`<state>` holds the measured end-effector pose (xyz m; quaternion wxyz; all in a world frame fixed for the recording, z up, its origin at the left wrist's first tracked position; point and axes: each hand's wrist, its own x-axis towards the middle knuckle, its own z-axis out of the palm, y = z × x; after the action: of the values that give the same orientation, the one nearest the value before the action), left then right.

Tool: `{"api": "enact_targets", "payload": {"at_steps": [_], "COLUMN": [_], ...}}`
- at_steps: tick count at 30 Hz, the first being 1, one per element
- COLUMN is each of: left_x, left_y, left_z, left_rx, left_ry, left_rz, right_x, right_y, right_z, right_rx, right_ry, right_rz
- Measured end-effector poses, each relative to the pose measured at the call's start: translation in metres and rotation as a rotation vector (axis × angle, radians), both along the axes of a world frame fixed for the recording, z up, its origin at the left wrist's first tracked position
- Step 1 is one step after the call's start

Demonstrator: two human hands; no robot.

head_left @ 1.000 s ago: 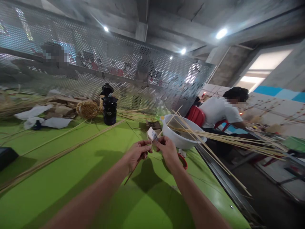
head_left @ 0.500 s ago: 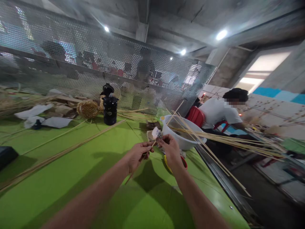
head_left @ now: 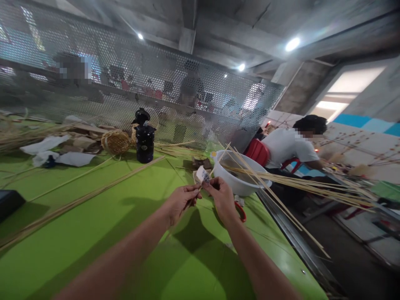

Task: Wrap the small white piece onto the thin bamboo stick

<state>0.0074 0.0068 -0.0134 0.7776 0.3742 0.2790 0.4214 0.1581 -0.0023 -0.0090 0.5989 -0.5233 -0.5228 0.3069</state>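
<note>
"Well, looking down from the head view, what has the right hand (head_left: 222, 196) got?"

"A small white scrap (head_left: 203, 174) with dark print, pinched between thumb and fingers and held up over the green tabletop (head_left: 109, 233)."

"And the left hand (head_left: 185, 199)?"

"Fingers drawn closed, just beside the right one, nipping a thin strip (head_left: 200, 188) at the tips. It's too blurred to follow the strip any further."

"Anything close by?"

"A white tub (head_left: 240, 189) on the right, with long pale strips (head_left: 300, 184) lying across it and sticking out past the tabletop's right edge. A red loop (head_left: 241, 212) shows by the right wrist, and a brown piece (head_left: 201, 162) lies beyond the hands."

"What's over on the left?"

"More long strips (head_left: 78, 203) lie slantwise. Farther off there's a black bottle (head_left: 145, 143) with its lid up, a woven straw piece (head_left: 115, 142) to its left, then crumpled white paper (head_left: 75, 159)."

"Who's at the far right?"

"A person in a white shirt (head_left: 281, 143), bent forward by a red chair (head_left: 258, 152)."
</note>
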Motion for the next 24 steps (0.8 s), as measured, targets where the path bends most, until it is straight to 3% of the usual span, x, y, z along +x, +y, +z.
{"api": "enact_targets", "payload": {"at_steps": [3, 8, 14, 18, 24], "left_x": [-0.0007, -0.0005, -0.0016, -0.0024, -0.0018], "left_y": [0.0001, -0.0006, -0.0005, -0.0011, -0.0017], "left_z": [-0.0003, -0.0001, -0.0001, -0.0011, -0.0001], "left_rx": [0.030, 0.028, 0.045, 0.029, 0.062], "left_ry": [0.004, 0.026, 0.031, 0.012, 0.006], "left_rz": [0.013, 0.010, 0.023, -0.001, 0.009], "right_x": [-0.0004, 0.0010, 0.0017, 0.0035, 0.0030], "right_y": [-0.0008, -0.0013, 0.0004, 0.0006, -0.0003], "right_z": [0.0001, 0.0015, -0.0006, -0.0008, -0.0008], "right_rx": [-0.029, 0.035, 0.003, 0.027, -0.029], "right_ry": [-0.038, -0.126, -0.120, -0.113, -0.080], "right_rz": [0.060, -0.044, 0.020, -0.054, 0.045]}}
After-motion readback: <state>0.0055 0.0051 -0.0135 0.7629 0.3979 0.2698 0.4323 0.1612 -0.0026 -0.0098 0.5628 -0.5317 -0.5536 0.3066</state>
